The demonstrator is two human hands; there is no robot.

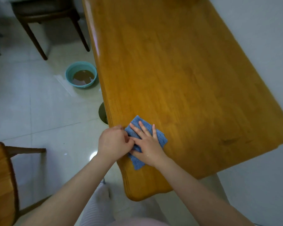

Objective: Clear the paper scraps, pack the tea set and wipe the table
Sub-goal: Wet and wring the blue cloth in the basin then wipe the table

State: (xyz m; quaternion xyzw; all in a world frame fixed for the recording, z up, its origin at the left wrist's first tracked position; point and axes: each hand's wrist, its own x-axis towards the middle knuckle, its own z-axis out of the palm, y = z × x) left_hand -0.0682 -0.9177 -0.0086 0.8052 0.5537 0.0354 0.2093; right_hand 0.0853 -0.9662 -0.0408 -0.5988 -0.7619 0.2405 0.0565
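While working at the near left edge of the surface [186,70], presses a blue cloth [160,138] flat with the right grip [148,144], fingers straight and spread. Curls the left grip [113,141] against the cloth's left side; cannot tell whether pinching it, fingertips tucked from sight. Makes out only blurred brown scraps [82,76] in a teal basin [68,74] on the floor [31,103], and a round thing [102,113] cut off by the surface's rim.

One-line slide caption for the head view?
Right hand presses a blue cloth on the wooden table; left hand pinches its edge.
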